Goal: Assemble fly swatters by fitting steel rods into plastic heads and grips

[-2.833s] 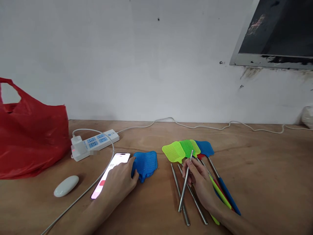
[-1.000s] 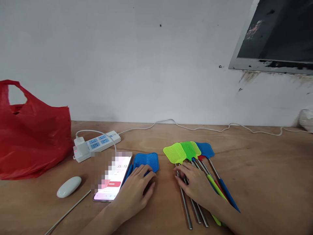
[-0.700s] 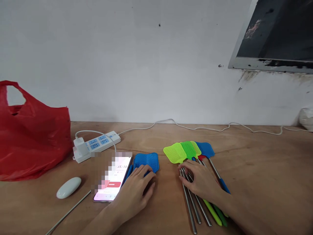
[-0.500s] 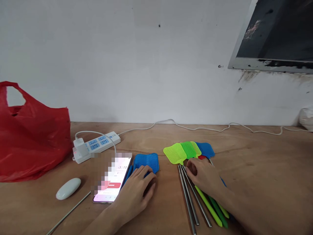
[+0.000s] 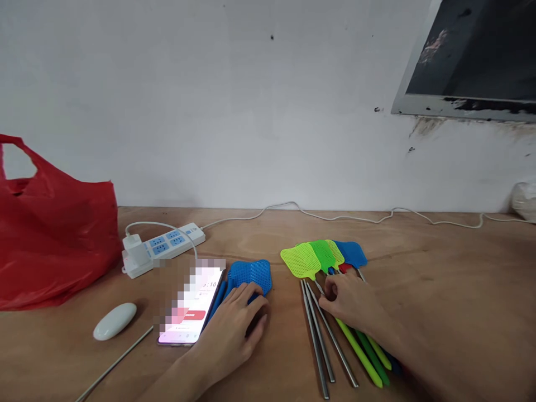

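Observation:
My left hand (image 5: 237, 324) lies over blue mesh fly swatters (image 5: 251, 273), its fingers stretched across them and its thumb apart on the right. Blue handles show between that hand and a lit phone (image 5: 190, 312). My right hand (image 5: 349, 298) is above a fanned group of fly swatters, thumb and index finger curled together; anything between them is hidden. Yellow-green (image 5: 300, 261), green (image 5: 322, 254) and blue (image 5: 352, 254) mesh heads spread beyond it. Yellow-green handles (image 5: 360, 352) and a dark green handle (image 5: 372, 357) come out beneath it. Several metal rods (image 5: 315, 340) lie to its left.
A white power strip (image 5: 167, 245) with a plugged-in charger stands behind the phone. At the left are a red plastic bag (image 5: 62, 240) and a white mouse-shaped object (image 5: 115, 321). A white cable (image 5: 352, 215) runs along the wall. A framed dark panel (image 5: 473, 56) hangs upper right.
The metal rods beside my right hand have shifted slightly left. My right hand has moved a little, and a red and a blue swatter part show more. My left hand stays put.

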Demonstrator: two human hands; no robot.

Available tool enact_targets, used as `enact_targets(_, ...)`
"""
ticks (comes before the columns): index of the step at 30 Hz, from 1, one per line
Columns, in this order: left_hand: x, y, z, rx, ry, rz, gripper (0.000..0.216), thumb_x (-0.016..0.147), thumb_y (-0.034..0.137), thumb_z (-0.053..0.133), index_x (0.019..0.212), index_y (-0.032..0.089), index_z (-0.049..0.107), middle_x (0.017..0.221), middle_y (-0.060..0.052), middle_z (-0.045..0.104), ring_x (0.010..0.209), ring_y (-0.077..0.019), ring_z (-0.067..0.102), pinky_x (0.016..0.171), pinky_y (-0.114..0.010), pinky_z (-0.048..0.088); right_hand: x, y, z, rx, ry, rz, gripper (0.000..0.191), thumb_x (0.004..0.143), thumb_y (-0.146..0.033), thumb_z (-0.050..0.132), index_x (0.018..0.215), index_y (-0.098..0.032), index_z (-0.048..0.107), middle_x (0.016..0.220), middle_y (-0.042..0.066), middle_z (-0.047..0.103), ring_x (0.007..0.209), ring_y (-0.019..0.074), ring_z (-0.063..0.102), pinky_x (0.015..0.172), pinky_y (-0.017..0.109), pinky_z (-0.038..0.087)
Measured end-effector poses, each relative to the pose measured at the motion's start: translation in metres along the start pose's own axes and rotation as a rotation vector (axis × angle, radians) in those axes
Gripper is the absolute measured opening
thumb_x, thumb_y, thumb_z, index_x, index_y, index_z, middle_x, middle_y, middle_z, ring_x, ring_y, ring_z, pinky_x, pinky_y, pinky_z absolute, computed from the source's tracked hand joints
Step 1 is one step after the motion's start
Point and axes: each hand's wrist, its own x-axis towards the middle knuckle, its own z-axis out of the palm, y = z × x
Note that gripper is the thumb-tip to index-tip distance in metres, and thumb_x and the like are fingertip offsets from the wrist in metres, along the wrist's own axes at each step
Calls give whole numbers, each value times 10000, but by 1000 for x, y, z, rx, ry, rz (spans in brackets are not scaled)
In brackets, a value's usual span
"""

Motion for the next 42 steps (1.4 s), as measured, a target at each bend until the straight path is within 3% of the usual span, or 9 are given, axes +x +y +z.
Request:
enact_targets(5,-2,3,2,-39,45,12,98,888,169,526,893,218,610,1103,-91,607,998,-282,586,866,-453,489,6,7,2,192,16,-7,183,692,-206,552,578,-239,414,497,-46,498,523,149,461,547,282,276)
enact_targets(9,-3,0,5,-60,69,14,92,892,171,515,873,219,591,1103,-90,601,1008,-278,585,860,-441,492,8,3,-1,448,-23,47,90,797,-314,455,736,-252,431,442,-97,416,418,126,392,451,248,248)
enact_targets(13,-3,0,6,-62,65,4,110,910,174,491,890,223,588,1108,-89,604,994,-276,587,854,-442,489,6,-9,-7,927,-152,207,260,797,-491,556,785,-242,484,418,-112,426,354,104,325,384,229,230)
enact_targets(15,-2,0,5,-68,77,-8,124,923,180,475,904,226,588,1091,-85,612,972,-272,590,854,-447,488,6,-12,-9,1023,-208,246,353,785,-574,602,792,-228,532,415,-116,414,334,89,276,359,226,204)
enact_targets(19,-1,-1,-1,-157,188,-120,128,967,264,472,1029,239,582,1080,-75,635,972,-271,604,853,-435,504,2,-14,-9,1065,-295,168,421,874,-618,554,877,-202,626,375,-123,372,324,80,252,380,228,190)
enact_targets(24,3,-4,-12,-477,339,-343,286,1008,455,433,1141,259,594,1087,-60,676,1011,-265,629,828,-389,521,-7,-21,-8,1070,-526,83,427,911,-587,538,729,-204,589,327,-125,353,278,64,198,373,238,109)
enact_targets(28,8,-2,-16,-815,289,-383,362,988,501,473,1144,213,627,982,-56,697,862,-224,639,809,-351,516,-13,-25,-7,1045,-666,36,418,898,-561,581,687,-201,553,330,-122,374,264,60,260,347,220,119)
enact_targets(35,11,-5,-10,-1109,184,-411,361,900,503,651,787,161,645,631,15,601,569,-123,554,577,-236,464,-16,-29,-4,1083,-728,-16,427,920,-535,564,669,-191,535,335,-122,377,270,46,258,353,220,117)
enact_targets(42,11,-9,-9,-1264,197,-420,330,898,472,679,842,148,649,617,8,614,498,-111,545,477,-217,456,-16,-35,4,1377,-769,50,383,851,-480,648,634,-179,552,302,-122,379,229,38,229,326,216,126)
